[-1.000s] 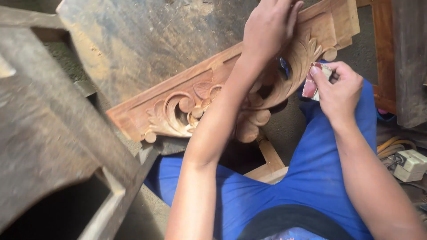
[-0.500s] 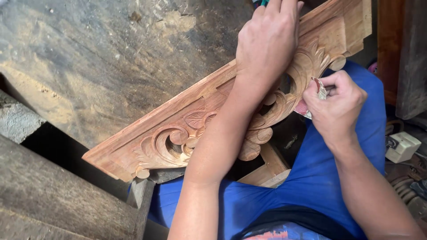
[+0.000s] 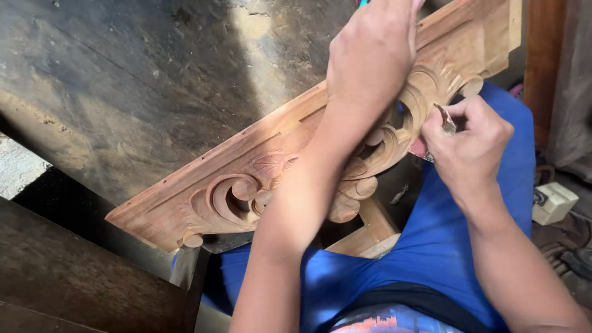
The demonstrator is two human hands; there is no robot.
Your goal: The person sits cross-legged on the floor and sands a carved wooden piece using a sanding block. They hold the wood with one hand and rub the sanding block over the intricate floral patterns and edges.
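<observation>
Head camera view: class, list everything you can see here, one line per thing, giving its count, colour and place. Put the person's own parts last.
Carved wooden panel: one, reddish brown with scrollwork, slanting across the middle, on the bench edge and over the lap.
Workbench top: one, dark grey and dusty, upper left.
Folded sandpaper: one, reddish and pale, pinched against the carving at right.
Wooden frame piece: one, light brown, under the panel between the legs.
Plug block: one, off-white, right edge on the floor.
Blue trousers: one pair, lower middle.
Left hand: pressing on the panel's upper end.
Right hand: gripping the sandpaper.
</observation>
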